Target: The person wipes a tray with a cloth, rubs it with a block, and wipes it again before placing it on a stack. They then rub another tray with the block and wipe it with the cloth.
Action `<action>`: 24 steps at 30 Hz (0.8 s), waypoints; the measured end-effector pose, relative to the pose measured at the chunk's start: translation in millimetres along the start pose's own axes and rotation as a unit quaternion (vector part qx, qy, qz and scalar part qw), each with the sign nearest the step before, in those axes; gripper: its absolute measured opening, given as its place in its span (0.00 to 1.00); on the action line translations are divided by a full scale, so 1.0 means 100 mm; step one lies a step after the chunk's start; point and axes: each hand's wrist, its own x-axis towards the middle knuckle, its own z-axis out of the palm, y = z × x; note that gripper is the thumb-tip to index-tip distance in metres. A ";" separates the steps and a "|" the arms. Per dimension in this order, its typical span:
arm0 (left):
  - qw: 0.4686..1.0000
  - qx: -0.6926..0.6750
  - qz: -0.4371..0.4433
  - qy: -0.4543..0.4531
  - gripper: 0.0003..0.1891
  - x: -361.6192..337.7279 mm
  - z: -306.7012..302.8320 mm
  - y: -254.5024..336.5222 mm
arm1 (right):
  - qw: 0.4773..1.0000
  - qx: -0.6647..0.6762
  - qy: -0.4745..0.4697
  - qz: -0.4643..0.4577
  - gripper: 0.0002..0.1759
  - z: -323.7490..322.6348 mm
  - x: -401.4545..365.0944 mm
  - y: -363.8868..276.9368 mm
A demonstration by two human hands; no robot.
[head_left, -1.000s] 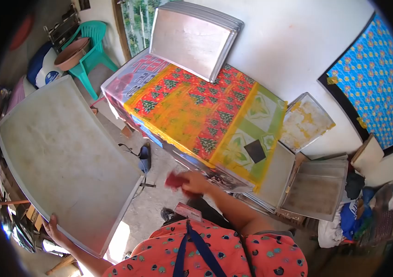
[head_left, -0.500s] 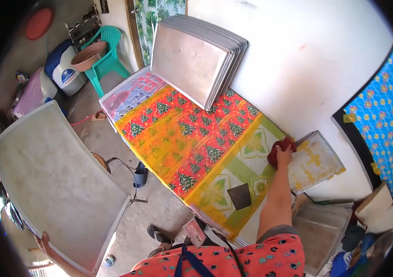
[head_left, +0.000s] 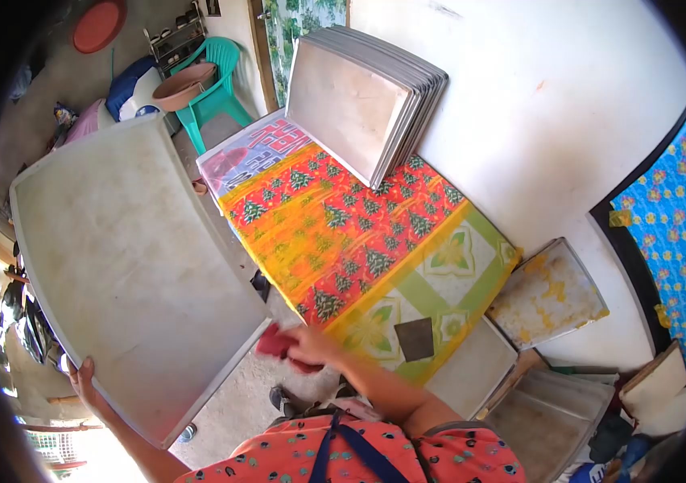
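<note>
Left hand gripping tray edge; right hand clutching red cloth; patterned counter, green chair behind.

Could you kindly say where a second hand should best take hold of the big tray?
Probably the big tray is best gripped by the long rim facing the table, from that side: the left hand holds the opposite rim, and the breadth favours two-sided support.

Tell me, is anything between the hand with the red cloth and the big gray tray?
Only the red cloth, which the right hand holds, is between that hand and the big gray tray. I see nothing else in the way.
</note>
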 end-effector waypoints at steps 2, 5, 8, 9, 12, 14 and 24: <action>1.000 0.005 -0.013 -0.020 0.29 0.00 -0.02 0.07 | 0.985 0.136 0.091 0.057 0.19 -0.40 -0.05 -0.07; 0.999 0.010 -0.006 0.035 0.26 0.01 -0.11 -0.02 | 0.875 0.437 0.206 0.031 0.24 -0.69 -0.10 -0.32; 0.996 0.070 -0.027 -0.042 0.20 -0.04 0.09 0.19 | 0.919 0.276 0.276 -0.049 0.30 -0.50 -0.07 -0.49; 0.995 0.062 -0.043 -0.062 0.19 0.00 0.17 0.21 | 0.934 0.181 0.295 -0.093 0.31 -0.38 -0.08 -0.68; 0.994 0.010 -0.090 -0.066 0.17 0.21 0.30 0.08 | 0.904 -0.185 0.327 -0.203 0.36 -0.05 -0.19 -1.30; 0.986 -0.029 -0.153 -0.061 0.17 0.29 0.41 0.08 | 0.851 -0.361 0.287 -0.250 0.39 0.16 -0.31 -1.66; 0.931 -0.272 -0.048 -0.237 0.13 0.47 0.78 0.61 | 0.684 -0.531 0.381 -0.323 0.20 0.06 -0.06 -2.35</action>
